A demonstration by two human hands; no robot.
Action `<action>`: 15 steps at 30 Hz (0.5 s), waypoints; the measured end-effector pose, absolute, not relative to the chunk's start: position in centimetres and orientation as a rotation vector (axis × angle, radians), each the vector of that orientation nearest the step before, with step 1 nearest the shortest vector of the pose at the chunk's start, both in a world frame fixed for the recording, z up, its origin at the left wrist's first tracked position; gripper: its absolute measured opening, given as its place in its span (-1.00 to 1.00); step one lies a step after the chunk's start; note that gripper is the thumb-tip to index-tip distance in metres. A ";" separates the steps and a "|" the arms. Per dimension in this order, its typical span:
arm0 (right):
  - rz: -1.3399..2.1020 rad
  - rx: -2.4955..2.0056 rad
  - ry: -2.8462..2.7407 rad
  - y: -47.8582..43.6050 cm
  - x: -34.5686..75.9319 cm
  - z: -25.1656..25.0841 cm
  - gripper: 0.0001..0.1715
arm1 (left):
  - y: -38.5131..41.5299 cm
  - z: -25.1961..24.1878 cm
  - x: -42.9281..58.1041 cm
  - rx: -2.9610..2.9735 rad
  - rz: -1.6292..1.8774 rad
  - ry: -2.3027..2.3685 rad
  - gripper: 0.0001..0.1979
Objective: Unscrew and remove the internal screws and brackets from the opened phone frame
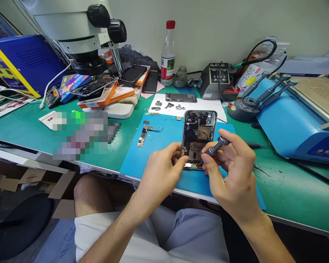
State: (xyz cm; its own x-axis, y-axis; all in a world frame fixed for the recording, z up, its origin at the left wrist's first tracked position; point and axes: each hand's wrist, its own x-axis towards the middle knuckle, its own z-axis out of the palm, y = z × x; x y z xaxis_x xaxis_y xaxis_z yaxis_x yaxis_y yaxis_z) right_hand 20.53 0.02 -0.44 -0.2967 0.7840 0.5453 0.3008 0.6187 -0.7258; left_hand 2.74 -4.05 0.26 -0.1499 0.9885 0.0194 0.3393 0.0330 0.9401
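An opened phone housing [199,126], its inside facing up, lies over the blue mat [135,162]. My left hand [161,166] grips its lower left edge, the thumb on the bottom corner. In my right hand [233,171] is a grey screwdriver [218,145], held slanted over the housing's lower right part; my fingers hide its tip. To the left on the mat lies a narrow phone logic board [143,136] with a thin dark cable. Behind the housing, small metal parts [169,106] and a dark phone part [181,97] rest on white paper [208,105].
A microscope [71,40] overhangs stacked phones and orange boxes [101,98] at the left. A water bottle [167,54] and glass jar [181,77] stand at the back. A screwdriver stand [244,108] and blue machine [298,124] occupy the right.
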 end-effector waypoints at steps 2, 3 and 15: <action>0.610 -0.860 -1.888 0.1 20.6 -0.5 -0.19 | -4.0 0.2 2.7 1.382 1.135 1.583 -0.79; 0.612 -0.860 -1.892 0.1 20.6 -0.5 -0.18 | -4.0 0.2 2.7 1.384 1.138 1.583 -0.79; 0.686 -0.881 -1.832 0.2 20.5 -0.4 -0.26 | -4.2 0.3 2.8 1.395 1.137 1.589 -0.81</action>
